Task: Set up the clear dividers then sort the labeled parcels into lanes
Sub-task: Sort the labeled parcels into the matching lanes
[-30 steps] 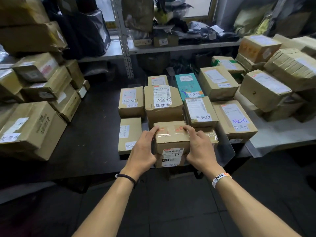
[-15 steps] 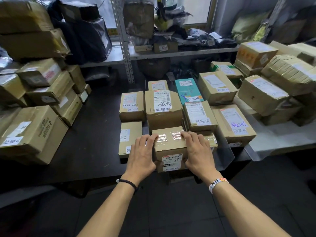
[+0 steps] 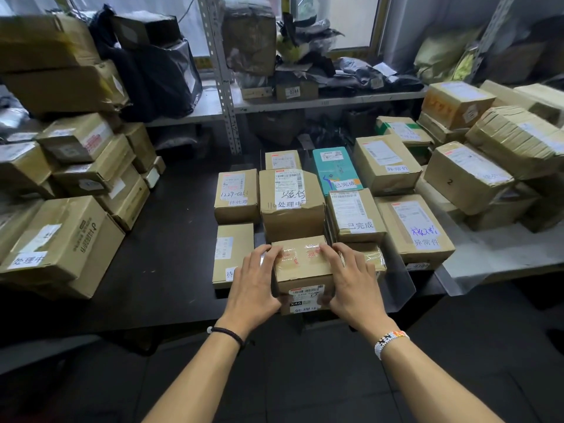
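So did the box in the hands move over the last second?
No. The box sits just as close in front of the big box; both slid down the frame together, so that's head-camera motion.

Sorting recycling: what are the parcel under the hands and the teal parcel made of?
Front parcel: matte brown cardboard, apparently; glossy clear tape glints on top. Teal parcel: smooth printed card or plastic film, unclear; even colour, slight sheen.
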A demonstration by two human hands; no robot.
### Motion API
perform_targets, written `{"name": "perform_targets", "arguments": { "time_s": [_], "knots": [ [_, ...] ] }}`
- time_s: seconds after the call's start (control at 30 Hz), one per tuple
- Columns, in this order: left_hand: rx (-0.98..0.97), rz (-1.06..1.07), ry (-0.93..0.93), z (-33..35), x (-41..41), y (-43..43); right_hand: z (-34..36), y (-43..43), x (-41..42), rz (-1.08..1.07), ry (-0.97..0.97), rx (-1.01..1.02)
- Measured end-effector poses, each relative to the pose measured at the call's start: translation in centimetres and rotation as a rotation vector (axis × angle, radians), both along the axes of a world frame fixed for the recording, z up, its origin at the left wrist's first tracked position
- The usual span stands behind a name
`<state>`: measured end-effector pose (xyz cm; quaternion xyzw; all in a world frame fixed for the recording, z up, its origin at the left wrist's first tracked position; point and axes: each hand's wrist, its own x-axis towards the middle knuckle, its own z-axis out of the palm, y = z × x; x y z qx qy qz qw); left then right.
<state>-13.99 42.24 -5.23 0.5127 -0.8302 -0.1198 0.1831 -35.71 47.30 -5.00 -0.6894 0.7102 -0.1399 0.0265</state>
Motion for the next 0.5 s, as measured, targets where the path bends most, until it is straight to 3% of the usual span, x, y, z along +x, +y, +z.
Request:
{"name": "perform_targets", "arguments": {
  "time_s": [0.33, 0.5],
  "knots": [
    [0.102, 0.050, 0.068, 2.1, -0.8, 0.2, 3.0, -1.0, -0.3, 0.083, -0.070, 0.038],
    [0.098, 0.063, 0.244, 4.0, -0.3, -0.2, 5.5, -2.2, 0.7, 0.164, -0.167, -0.040]
  ]
}}
